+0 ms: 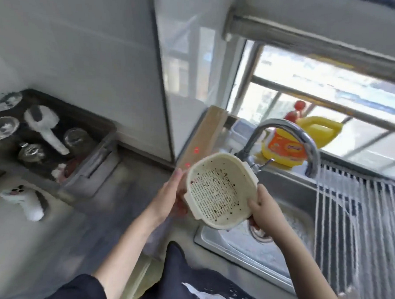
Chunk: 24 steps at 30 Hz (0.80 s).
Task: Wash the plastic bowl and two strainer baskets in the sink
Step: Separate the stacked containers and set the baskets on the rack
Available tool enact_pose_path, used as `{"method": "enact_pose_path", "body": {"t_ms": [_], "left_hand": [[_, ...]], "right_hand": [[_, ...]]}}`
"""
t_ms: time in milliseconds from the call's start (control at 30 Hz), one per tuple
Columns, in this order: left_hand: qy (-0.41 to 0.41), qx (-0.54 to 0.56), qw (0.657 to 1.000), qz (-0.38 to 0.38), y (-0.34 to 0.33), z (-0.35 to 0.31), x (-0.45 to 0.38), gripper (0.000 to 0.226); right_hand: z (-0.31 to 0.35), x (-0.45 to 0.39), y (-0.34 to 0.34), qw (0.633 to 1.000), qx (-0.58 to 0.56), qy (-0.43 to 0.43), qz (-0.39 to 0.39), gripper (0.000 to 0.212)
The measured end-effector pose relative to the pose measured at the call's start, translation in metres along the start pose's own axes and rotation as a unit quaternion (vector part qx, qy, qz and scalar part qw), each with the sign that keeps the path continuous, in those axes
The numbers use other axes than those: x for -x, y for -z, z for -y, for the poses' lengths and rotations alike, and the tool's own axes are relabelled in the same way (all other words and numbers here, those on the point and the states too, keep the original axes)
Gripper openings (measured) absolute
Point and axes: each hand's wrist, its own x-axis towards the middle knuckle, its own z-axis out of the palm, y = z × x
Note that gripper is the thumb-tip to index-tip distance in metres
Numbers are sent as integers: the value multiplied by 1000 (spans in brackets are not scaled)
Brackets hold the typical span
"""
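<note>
Your grey stone-look countertop (49, 244) carries a dark tray of upturned glasses (44, 136), a white bottle (26, 201) and the steel sink (266, 251).

Home kitchen: steel sink (212, 238) under window, faucet (284, 133), drying rack (360, 217), glasses tray (92, 166), oil jug (316, 135) on sill.
</note>
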Motion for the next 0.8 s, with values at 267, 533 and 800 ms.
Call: {"method": "enact_pose_path", "body": {"t_ms": [267,533,800], "left_hand": [[46,-178,971,150,-108,8,-35,31],[92,-200,958,181,-152,34,-45,29],[107,-185,967,135,-159,59,-51,28]], "right_hand": [[-106,31,44,978,-158,-131,-39,24],[-162,11,45,970,-132,-202,23,28],[-189,-19,18,982,12,-187,-38,23]]}}
